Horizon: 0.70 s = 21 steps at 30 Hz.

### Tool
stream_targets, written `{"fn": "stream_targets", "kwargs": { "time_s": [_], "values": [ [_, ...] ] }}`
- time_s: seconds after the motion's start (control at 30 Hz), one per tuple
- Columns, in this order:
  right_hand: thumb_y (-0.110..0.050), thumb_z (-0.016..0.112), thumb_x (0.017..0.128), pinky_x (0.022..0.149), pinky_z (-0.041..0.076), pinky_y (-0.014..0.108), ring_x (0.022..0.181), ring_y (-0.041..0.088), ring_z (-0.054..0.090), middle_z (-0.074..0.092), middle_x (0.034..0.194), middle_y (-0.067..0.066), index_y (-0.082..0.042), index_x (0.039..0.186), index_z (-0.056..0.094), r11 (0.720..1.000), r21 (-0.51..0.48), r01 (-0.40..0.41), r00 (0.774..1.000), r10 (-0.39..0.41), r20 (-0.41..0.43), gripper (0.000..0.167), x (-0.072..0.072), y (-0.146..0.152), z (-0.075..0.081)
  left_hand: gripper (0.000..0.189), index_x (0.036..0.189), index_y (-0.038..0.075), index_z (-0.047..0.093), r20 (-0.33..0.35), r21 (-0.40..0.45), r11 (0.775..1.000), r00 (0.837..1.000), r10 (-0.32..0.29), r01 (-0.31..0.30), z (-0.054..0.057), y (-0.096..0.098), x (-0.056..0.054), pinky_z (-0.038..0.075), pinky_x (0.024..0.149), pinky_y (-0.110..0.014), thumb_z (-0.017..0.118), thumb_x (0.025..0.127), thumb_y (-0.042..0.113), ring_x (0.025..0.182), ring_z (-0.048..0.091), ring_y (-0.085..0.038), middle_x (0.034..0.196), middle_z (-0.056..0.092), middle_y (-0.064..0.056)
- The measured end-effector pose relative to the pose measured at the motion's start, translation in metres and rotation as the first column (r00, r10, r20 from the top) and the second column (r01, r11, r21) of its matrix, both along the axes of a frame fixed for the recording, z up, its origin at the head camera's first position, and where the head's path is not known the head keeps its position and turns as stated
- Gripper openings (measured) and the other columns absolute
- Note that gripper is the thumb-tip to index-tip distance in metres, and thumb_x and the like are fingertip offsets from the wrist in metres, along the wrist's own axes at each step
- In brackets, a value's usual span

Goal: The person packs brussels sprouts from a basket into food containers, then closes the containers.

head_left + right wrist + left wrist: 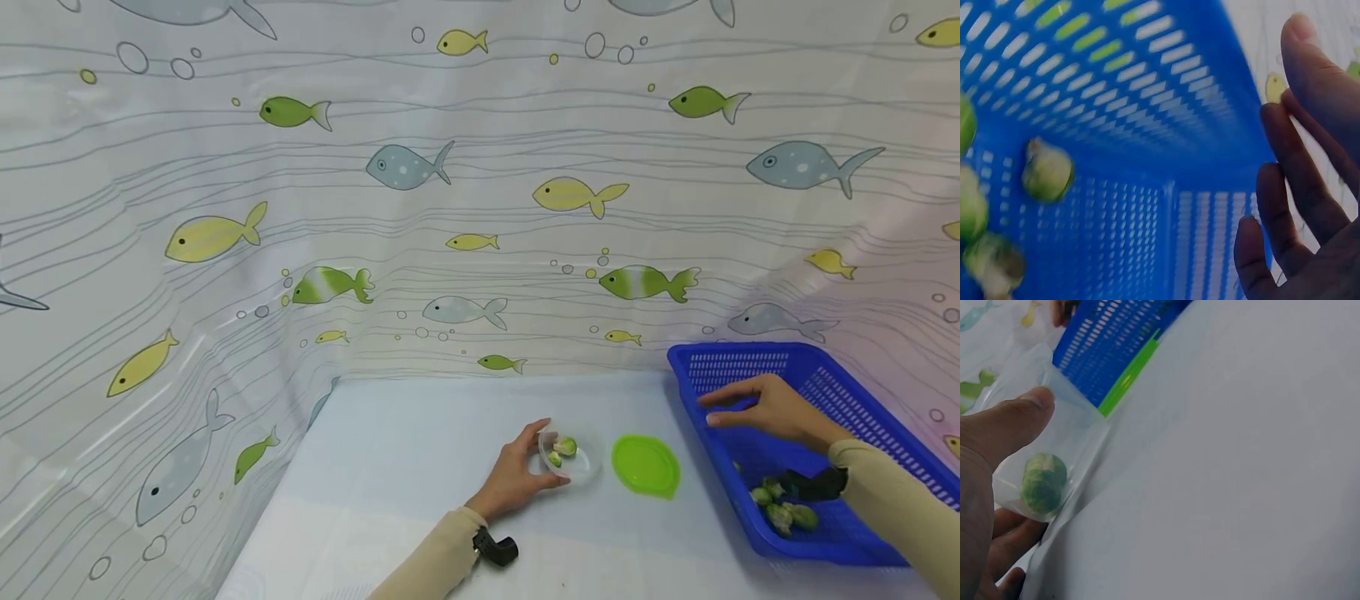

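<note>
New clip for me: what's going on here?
A person's left hand grips a clear container holding two Brussels sprouts. Their right hand, holding nothing, is over the blue basket, where more sprouts lie. A green lid lies between container and basket.
</note>
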State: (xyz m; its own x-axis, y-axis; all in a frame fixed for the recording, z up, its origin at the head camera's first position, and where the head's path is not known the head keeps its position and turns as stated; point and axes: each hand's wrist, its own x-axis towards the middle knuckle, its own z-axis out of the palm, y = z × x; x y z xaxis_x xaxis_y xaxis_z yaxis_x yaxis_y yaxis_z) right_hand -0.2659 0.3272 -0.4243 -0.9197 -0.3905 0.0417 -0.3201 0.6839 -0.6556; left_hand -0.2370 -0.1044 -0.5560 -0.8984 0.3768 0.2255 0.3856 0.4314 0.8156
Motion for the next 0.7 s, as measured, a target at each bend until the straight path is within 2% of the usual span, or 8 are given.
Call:
{"fn": "stream_targets", "kwargs": {
  "time_s": [0.1,0.2,0.27,0.37,0.5,0.57,0.7],
  "values": [
    [-0.033,0.084,0.093,0.081,0.056,0.022,0.107,0.007,0.072,0.08,0.118,0.007,-0.015,0.12,0.082,0.999,0.012,0.042,0.999,-0.042,0.002,0.032,0.003,0.013,-0.007,0.095,0.163,0.014,0.038,-0.001,-0.006,1.0,1.0,0.0,0.0,0.001,-0.001,0.001,0.042,0.121,-0.048,0.091,0.086,0.032,0.139,0.061,-0.022,0.151,0.063,-0.006],
    [-0.03,0.083,0.093,0.081,0.056,0.022,0.106,0.005,0.072,0.08,0.119,0.01,-0.01,0.122,0.08,1.0,0.029,-0.001,1.0,0.0,0.028,0.035,0.002,0.024,-0.015,0.095,0.163,0.013,0.038,-0.002,-0.002,1.0,1.0,0.0,0.0,0.001,-0.001,0.001,0.042,0.121,-0.049,0.09,0.086,0.031,0.139,0.061,-0.023,0.151,0.063,-0.006],
    [-0.026,0.083,0.094,0.082,0.057,0.021,0.105,0.006,0.073,0.079,0.12,0.013,-0.005,0.124,0.078,0.998,0.031,-0.059,0.996,0.057,0.063,0.038,0.001,0.03,-0.02,0.095,0.163,0.013,0.038,0.0,-0.001,1.0,1.0,0.004,-0.004,0.0,-0.001,0.002,0.042,0.121,-0.05,0.091,0.086,0.031,0.139,0.061,-0.023,0.151,0.063,-0.006],
    [-0.019,0.082,0.093,0.082,0.058,0.021,0.103,0.005,0.074,0.078,0.121,0.019,0.004,0.126,0.074,0.985,0.008,-0.172,0.979,0.17,0.113,0.041,-0.001,0.038,-0.03,0.095,0.163,0.014,0.038,0.006,-0.006,1.0,1.0,0.008,-0.008,0.0,-0.001,0.003,0.042,0.121,-0.052,0.09,0.086,0.033,0.139,0.061,-0.023,0.152,0.063,-0.006],
    [-0.013,0.081,0.094,0.084,0.059,0.021,0.104,0.003,0.074,0.074,0.123,0.028,0.013,0.129,0.068,0.958,-0.052,-0.282,0.937,0.287,0.198,0.045,-0.001,0.044,-0.041,0.095,0.163,0.013,0.038,-0.003,-0.005,1.0,1.0,0.001,-0.001,0.0,-0.002,0.003,0.043,0.12,-0.05,0.09,0.087,0.033,0.139,0.061,-0.023,0.152,0.063,-0.006],
    [-0.012,0.081,0.093,0.085,0.059,0.021,0.105,0.002,0.073,0.073,0.124,0.031,0.015,0.13,0.066,0.952,-0.066,-0.299,0.923,0.306,0.234,0.048,0.0,0.045,-0.044,0.095,0.163,0.012,0.038,-0.006,0.001,1.0,1.0,-0.005,0.005,0.001,-0.001,0.003,0.043,0.12,-0.048,0.09,0.087,0.032,0.139,0.061,-0.023,0.152,0.062,-0.006],
    [-0.011,0.083,0.09,0.083,0.058,0.02,0.102,0.002,0.073,0.071,0.124,0.034,0.018,0.128,0.065,0.957,-0.038,-0.287,0.917,0.286,0.276,0.052,0.002,0.044,-0.045,0.095,0.163,0.013,0.038,-0.006,0.005,1.0,1.0,-0.006,0.006,0.001,-0.001,0.001,0.043,0.12,-0.046,0.09,0.087,0.033,0.14,0.06,-0.023,0.152,0.062,-0.005]
  ]
}}
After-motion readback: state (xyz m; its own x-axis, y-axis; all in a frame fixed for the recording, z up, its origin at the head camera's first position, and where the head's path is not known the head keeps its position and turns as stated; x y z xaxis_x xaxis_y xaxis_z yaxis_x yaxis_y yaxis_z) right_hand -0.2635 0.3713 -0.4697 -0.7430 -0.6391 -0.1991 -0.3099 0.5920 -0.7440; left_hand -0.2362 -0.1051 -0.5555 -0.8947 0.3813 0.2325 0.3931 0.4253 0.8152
